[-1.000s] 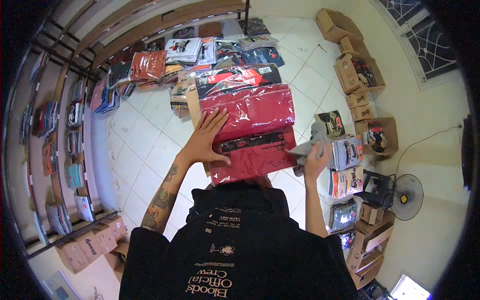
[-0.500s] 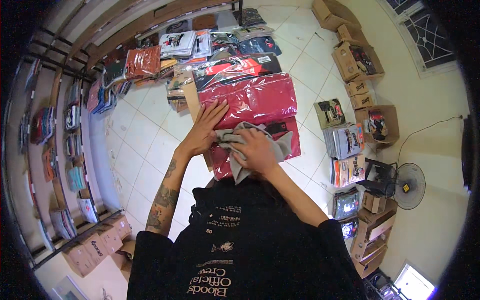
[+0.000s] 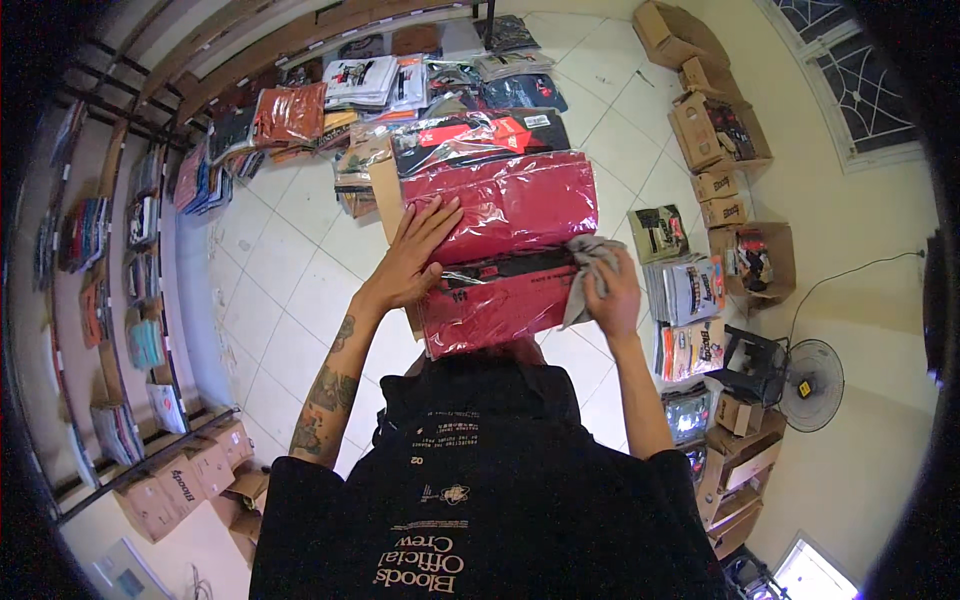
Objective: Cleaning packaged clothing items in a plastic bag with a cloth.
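Two dark red garments in clear plastic lie before me, a farther red package (image 3: 520, 200) and a nearer red package (image 3: 500, 310) with a black band along its top. My left hand (image 3: 420, 245) rests flat and open on the left edge of the farther one, its thumb reaching down toward the nearer. Off the right edge of the nearer package, my right hand (image 3: 612, 295) grips a grey cloth (image 3: 590, 260). Beyond the red packages sits a black bagged garment (image 3: 480, 140) with a red tag. A cardboard box edge (image 3: 385, 195) shows at the left.
Stacks of bagged clothes (image 3: 365, 85) line the far side. Shelves (image 3: 120, 270) with folded garments stand at the left. To the right are a bagged clothes pile (image 3: 685, 290), cardboard boxes (image 3: 715, 130) and a fan (image 3: 812, 385). White tiles (image 3: 270, 290) cover the floor.
My right hand has swept the grey cloth rightward from the middle of the nearer red package to its right edge, uncovering the package's surface. My left hand stays in place.
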Available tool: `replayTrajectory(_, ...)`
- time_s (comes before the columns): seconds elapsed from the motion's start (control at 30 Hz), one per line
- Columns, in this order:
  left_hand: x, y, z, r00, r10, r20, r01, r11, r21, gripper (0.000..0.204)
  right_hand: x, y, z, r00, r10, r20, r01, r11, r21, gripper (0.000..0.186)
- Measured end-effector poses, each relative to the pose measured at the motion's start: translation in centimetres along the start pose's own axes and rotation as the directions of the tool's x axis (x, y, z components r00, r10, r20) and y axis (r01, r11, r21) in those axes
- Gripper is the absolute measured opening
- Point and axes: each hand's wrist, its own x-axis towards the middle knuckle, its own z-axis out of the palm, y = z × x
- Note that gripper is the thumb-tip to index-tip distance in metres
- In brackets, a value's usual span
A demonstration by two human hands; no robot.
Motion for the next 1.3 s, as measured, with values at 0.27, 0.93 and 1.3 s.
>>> replayTrajectory(0.27, 0.0, -0.2, 0.6, 1.0, -0.01, -0.001, 0.01, 0.997, 0.07, 0.086, 1.4, -4.4, -3.7, 0.986, 0.044, -0.163, -0.008, 0.976, 0.216, 0.023)
replayTrajectory(0.93, 0.3, 0.9, 0.4, 0.999, -0.031, -0.041, 0.033, 0.998, 0.059, 0.077, -1.3, 0.3, 2.1, 0.992, 0.112, -0.062, -0.11, 0.993, 0.044, 0.027)
replayTrajectory(1.3, -0.3, 1.7, 0.4, 0.997, -0.035, -0.072, 0.048, 0.983, 0.175, 0.081, 8.5, -5.1, -4.5, 0.997, 0.055, -0.054, -0.037, 0.959, 0.281, 0.027)
